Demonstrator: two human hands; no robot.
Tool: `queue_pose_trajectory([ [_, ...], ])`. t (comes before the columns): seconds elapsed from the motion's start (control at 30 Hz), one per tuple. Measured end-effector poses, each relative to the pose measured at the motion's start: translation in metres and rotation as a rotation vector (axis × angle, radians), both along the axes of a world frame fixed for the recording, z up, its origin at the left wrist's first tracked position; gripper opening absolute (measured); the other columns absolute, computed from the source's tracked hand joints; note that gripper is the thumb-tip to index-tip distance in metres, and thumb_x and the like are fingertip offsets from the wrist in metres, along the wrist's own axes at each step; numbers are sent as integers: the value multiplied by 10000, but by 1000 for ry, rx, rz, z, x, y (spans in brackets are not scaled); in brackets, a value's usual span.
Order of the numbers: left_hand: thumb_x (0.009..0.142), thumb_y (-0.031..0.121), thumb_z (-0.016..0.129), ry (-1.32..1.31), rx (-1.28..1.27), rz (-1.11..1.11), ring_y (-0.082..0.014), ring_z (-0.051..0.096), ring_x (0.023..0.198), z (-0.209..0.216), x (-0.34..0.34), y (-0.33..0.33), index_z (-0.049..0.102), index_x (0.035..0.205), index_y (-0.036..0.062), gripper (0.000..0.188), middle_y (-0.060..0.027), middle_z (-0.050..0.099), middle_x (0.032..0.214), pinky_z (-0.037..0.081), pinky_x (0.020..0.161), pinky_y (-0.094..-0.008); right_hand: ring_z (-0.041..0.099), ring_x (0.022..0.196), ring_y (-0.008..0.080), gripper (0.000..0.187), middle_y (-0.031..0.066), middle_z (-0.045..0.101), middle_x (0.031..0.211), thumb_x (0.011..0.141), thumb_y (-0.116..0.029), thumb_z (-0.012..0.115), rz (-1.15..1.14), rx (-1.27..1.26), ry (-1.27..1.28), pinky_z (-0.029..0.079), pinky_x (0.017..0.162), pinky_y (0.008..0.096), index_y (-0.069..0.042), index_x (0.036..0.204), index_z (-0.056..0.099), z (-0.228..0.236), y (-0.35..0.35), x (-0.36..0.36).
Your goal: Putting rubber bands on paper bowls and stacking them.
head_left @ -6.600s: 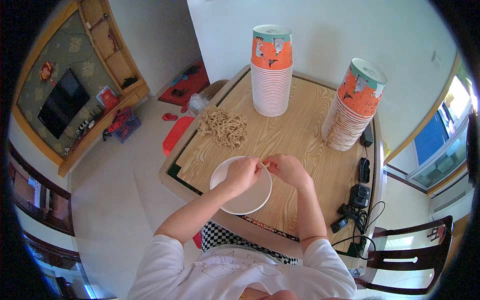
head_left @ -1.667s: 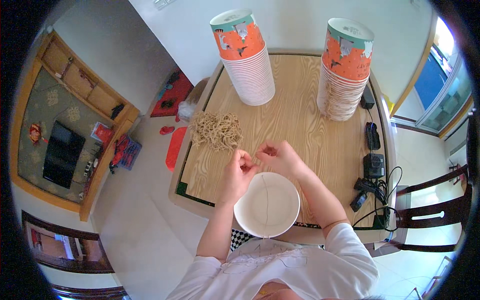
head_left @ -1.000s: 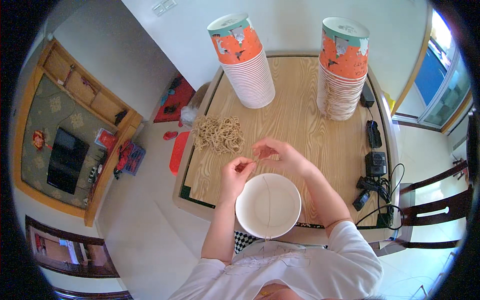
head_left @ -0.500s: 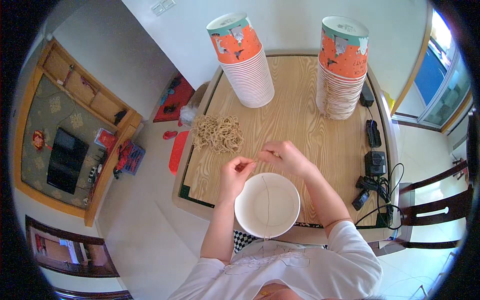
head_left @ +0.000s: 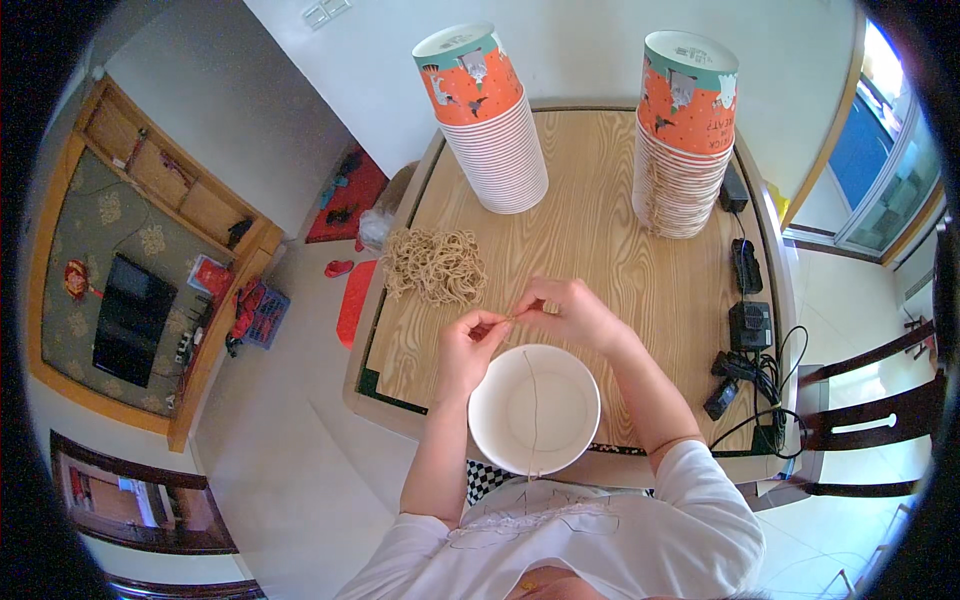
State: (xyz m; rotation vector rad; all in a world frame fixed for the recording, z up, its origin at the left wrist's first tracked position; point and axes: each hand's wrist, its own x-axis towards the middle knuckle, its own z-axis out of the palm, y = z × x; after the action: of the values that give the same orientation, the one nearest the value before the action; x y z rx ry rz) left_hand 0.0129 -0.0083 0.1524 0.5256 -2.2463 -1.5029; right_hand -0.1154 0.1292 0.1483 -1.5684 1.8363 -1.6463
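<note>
A white paper bucket point(head_left: 490, 420) stands with its mouth up at the table's near edge, close against my body. One thin tan string point(head_left: 536, 400) runs across its mouth from the far rim to the near rim, where a short end hangs out. Just beyond the far rim, my left hand point(head_left: 470, 350) and my right hand point(head_left: 575, 315) meet with fingertips almost touching. Both are closed in a pinch on a short bit of string between them; its finer detail is too small to see. Left of my hands lies a loose heap of cut tan strings point(head_left: 434, 266).
Two tall stacks of upside-down paper buckets, a left stack point(head_left: 500, 150) and a right stack point(head_left: 684, 180), stand at the table's back. Strings hang along the right one. Black adapters point(head_left: 750, 325) and cables line the right edge. A dark wooden chair point(head_left: 880, 425) is at the right.
My right hand has shifted slightly left and its fingertips have come in against those of my left hand. The bucket and the string heap stay where they were.
</note>
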Motion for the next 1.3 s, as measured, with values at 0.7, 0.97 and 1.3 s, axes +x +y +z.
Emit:
queue_pose_trajectory([
  [0.7,898,255,541,-92,612,-306,-138,542,579,5,35,28,482,610,82,340,21,400,501,389,595,-247,604,752,376,243,176,624,773,846,-292,523,-72,320,193,482,634,456,-60,844,596,-19,-10,14],
  [0.97,917,395,466,55,990,71,-118,429,574,-7,14,37,419,569,151,428,31,327,489,376,661,-295,596,678,358,212,142,616,709,869,-266,503,-63,450,275,457,606,452,-65,828,557,-26,-13,22],
  [1.3,859,203,601,-59,554,-132,-60,404,559,20,19,11,540,753,133,140,36,436,602,336,503,-200,597,725,363,215,161,618,739,866,-265,500,-79,469,244,455,632,466,-65,854,578,-20,-8,19],
])
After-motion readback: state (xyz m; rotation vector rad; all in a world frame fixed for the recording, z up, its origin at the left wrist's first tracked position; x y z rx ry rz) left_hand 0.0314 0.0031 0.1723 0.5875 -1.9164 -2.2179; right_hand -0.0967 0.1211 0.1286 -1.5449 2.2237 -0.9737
